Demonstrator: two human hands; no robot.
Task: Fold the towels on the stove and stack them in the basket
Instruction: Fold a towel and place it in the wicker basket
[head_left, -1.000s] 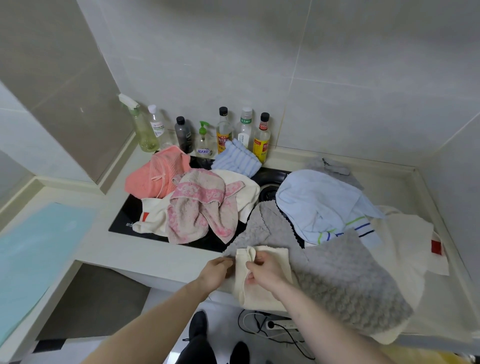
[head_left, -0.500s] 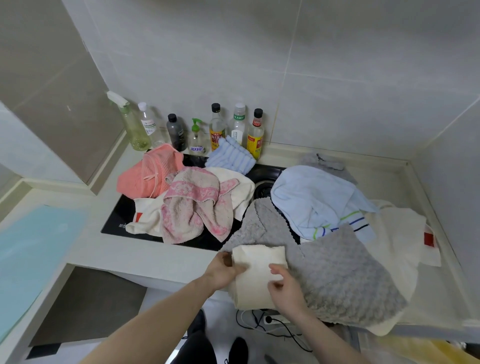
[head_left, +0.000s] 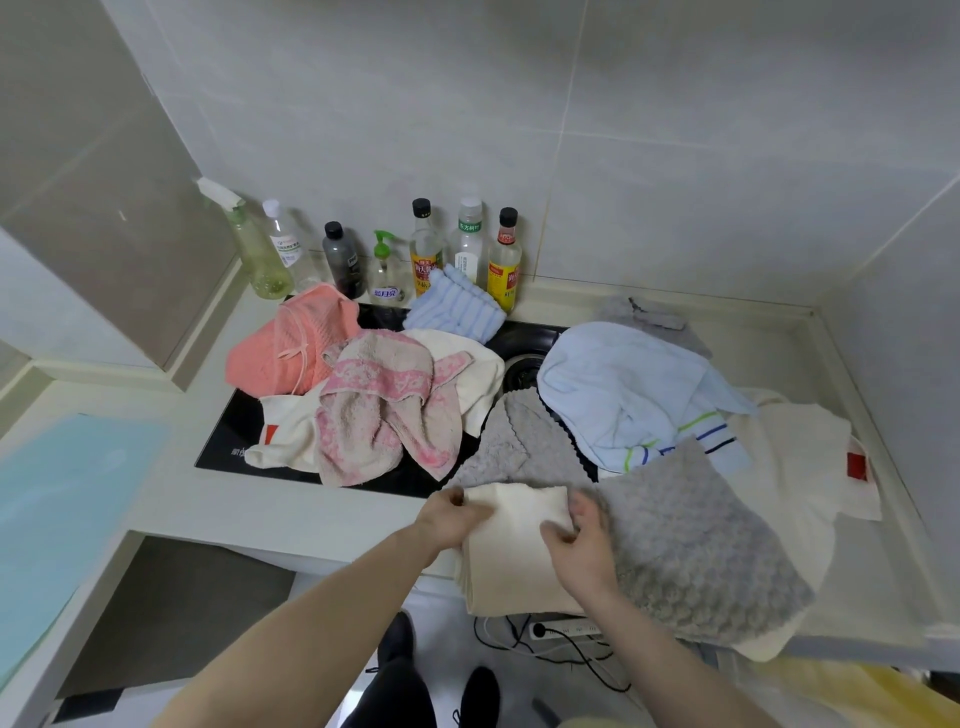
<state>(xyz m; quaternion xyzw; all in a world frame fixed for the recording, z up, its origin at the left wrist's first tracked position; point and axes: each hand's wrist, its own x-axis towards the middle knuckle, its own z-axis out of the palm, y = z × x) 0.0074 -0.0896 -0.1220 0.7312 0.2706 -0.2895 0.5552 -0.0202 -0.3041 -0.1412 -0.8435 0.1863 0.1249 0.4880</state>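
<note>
A folded cream towel (head_left: 511, 551) lies over the counter's front edge, its lower part hanging down. My left hand (head_left: 449, 519) pinches its top left corner and my right hand (head_left: 582, 540) grips its right side. On the black stove (head_left: 234, 441) lie a coral towel (head_left: 291, 348), a pink patterned towel (head_left: 384, 410), a cream towel with a red tag (head_left: 288, 434) and a blue striped cloth (head_left: 457, 312). To the right are a light blue towel (head_left: 623, 395), a grey bubbly towel (head_left: 691, 540) and another cream towel (head_left: 795, 467). No basket is in view.
Several bottles (head_left: 426, 249) and a spray bottle (head_left: 249, 244) stand along the back wall. A pale blue mat (head_left: 67, 499) lies on the lower counter at left. A power strip with cables (head_left: 561, 631) sits on the floor below, near my shoes (head_left: 395, 639).
The cream towel has been folded flat into a wider rectangle. My right hand slid from its top middle to its right side, while my left hand stayed at the top left corner.
</note>
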